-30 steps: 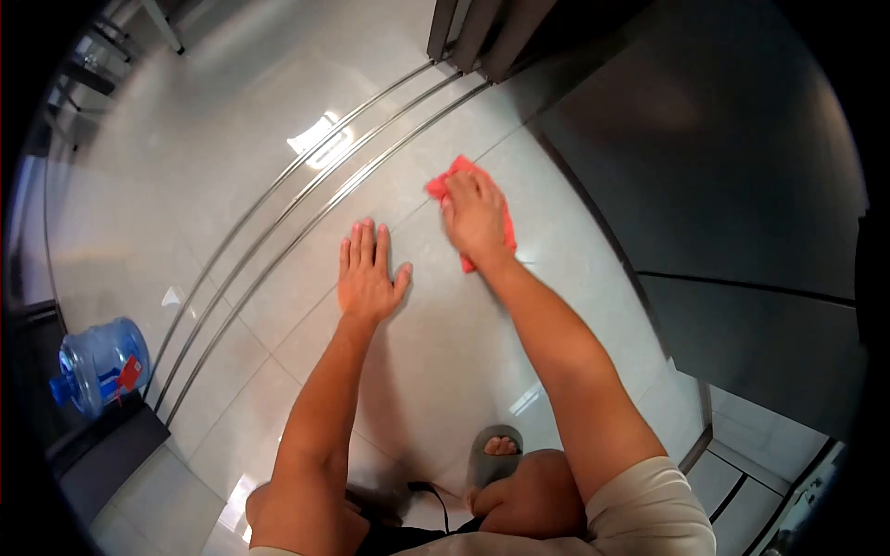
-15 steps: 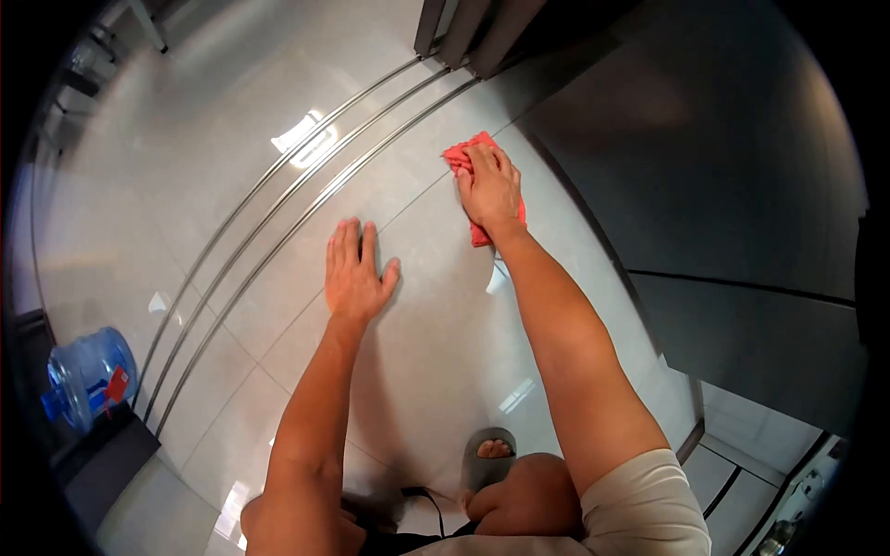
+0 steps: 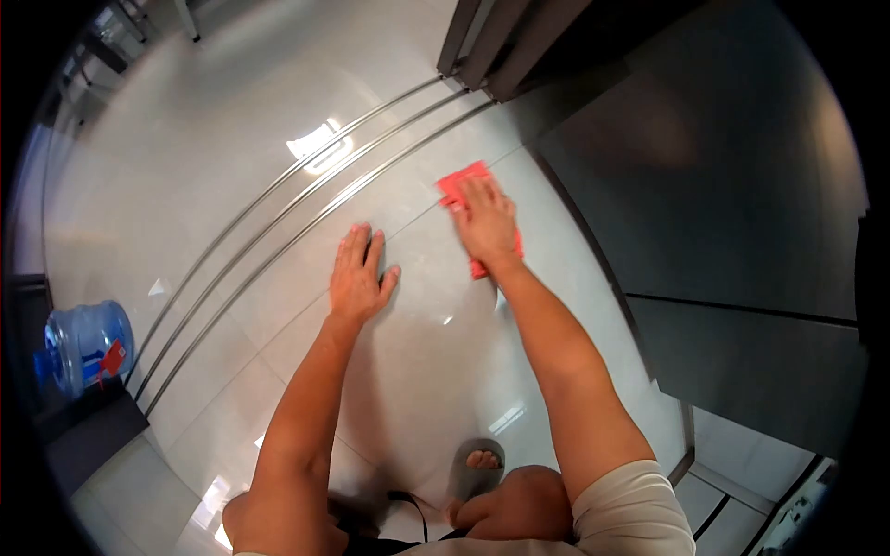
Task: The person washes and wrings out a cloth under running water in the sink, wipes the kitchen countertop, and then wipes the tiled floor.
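Observation:
My right hand (image 3: 486, 222) presses a red cloth (image 3: 460, 178) against the glossy tiled floor (image 3: 417, 347). The cloth sticks out past my fingertips and below my palm; the part beneath the hand is hidden. My left hand (image 3: 360, 276) lies flat on the tiles to the left of the cloth, fingers extended and thumb apart, holding nothing.
Curved metal rails (image 3: 298, 197) cross the floor beyond my left hand, reaching dark door panels (image 3: 505, 46). Dark cabinet fronts (image 3: 714, 204) stand at the right. A blue water jug (image 3: 91, 345) lies at the left. My slippered foot (image 3: 477, 466) is below.
The cloth and my right hand first went up toward the door panels, then came back down a little. My left hand has stayed flat on the floor. The whole view has shifted slightly.

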`<state>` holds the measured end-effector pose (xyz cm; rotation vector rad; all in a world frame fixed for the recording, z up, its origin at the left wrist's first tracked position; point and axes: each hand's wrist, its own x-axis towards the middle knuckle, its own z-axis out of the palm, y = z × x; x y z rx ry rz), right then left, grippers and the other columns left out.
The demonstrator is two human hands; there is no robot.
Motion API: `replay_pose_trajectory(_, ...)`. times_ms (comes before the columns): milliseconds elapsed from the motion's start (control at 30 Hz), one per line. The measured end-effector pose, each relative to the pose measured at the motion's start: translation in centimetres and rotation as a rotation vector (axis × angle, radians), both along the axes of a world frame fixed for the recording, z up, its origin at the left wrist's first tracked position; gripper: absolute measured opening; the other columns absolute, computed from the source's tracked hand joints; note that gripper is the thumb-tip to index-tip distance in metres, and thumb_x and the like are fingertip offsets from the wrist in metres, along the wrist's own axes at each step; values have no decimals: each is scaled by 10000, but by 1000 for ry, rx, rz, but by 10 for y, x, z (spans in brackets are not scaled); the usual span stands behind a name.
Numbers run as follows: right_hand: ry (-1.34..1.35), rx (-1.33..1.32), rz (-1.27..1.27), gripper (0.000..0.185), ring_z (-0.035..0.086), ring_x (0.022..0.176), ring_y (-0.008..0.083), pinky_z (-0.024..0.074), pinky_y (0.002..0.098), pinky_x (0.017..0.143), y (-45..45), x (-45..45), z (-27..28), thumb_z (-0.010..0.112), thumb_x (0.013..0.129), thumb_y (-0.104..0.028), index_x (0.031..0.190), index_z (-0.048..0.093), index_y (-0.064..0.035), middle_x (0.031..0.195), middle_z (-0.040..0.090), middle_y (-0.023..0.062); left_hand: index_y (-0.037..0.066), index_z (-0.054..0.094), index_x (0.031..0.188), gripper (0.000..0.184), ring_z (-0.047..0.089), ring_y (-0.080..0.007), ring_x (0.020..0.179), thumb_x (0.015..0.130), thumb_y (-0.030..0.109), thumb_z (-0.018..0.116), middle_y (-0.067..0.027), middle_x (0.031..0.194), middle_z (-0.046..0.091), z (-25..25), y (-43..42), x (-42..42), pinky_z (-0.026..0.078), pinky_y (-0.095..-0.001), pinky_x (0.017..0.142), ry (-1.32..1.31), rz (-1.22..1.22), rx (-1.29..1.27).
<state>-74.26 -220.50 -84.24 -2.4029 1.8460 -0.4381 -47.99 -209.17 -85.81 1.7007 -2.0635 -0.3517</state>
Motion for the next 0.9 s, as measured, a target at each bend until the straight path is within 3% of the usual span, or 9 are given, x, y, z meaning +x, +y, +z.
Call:
replay_pose_trajectory(100, 88, 34, -153, 638, 314, 1564, 328, 235, 500, 1261, -30, -27, -8, 493, 1058, -453, 1607, 436, -135, 1675, 404, 102, 55, 429, 1590, 747, 274, -430, 1560, 990, 450, 632, -241, 1681, 313, 6, 14, 15, 231, -549, 1269, -99, 205, 40)
replay_pose_trajectory(200, 134, -20, -188, 674, 302, 1569, 342, 216, 503, 1277, -22, 2, -22, 478, 1061, -443, 1618, 396, -73, 1676, 389, 145, 63, 393, 1612, 776, 238, -441, 1572, 1003, 502, 589, -248, 1697, 276, 10, 17, 19, 203, -563, 1272, -202, 200, 75)
replay_pose_trajectory(267, 181, 53, 60, 697, 281, 1578, 354, 194, 508, 1293, 1, 36, -18, 463, 1062, -451, 1625, 373, -51, 1694, 353, 158, 71, 372, 1624, 789, 223, -436, 1579, 1005, 516, 575, -247, 1705, 258, 11, 14, 18, 194, -564, 1274, -220, 201, 99)
replay_pose_trajectory(367, 84, 146, 168, 724, 241, 1596, 339, 148, 482, 1307, 43, 93, 8, 442, 1066, -494, 1643, 346, -67, 1710, 325, 144, 80, 360, 1632, 797, 215, -434, 1583, 1005, 526, 570, -245, 1710, 248, 13, 15, 16, 187, -561, 1277, -217, 200, 124)
replay_pose_trajectory(533, 93, 116, 238, 652, 277, 1586, 323, 179, 477, 1301, 7, 63, 1, 446, 1083, -423, 1636, 365, -88, 1697, 358, 130, 83, 358, 1635, 810, 208, -429, 1586, 1001, 540, 572, -244, 1714, 240, 14, 13, 20, 178, -551, 1282, -177, 182, 143)
replay_pose_trajectory(700, 190, 29, -88, 633, 248, 1600, 309, 171, 471, 1306, -77, 8, -26, 421, 1088, -397, 1647, 352, -108, 1724, 307, 119, 86, 359, 1637, 820, 189, -410, 1597, 999, 563, 558, -234, 1721, 230, 10, 14, 25, 160, -540, 1291, -204, 167, 144)
replay_pose_trajectory(900, 145, 114, -181, 672, 226, 1607, 309, 154, 468, 1306, -105, 28, -20, 395, 1083, -443, 1659, 323, -103, 1734, 285, 110, 92, 317, 1656, 845, 144, -401, 1613, 1003, 583, 533, -234, 1732, 198, 16, 14, 25, 121, -520, 1304, -187, 168, 209)
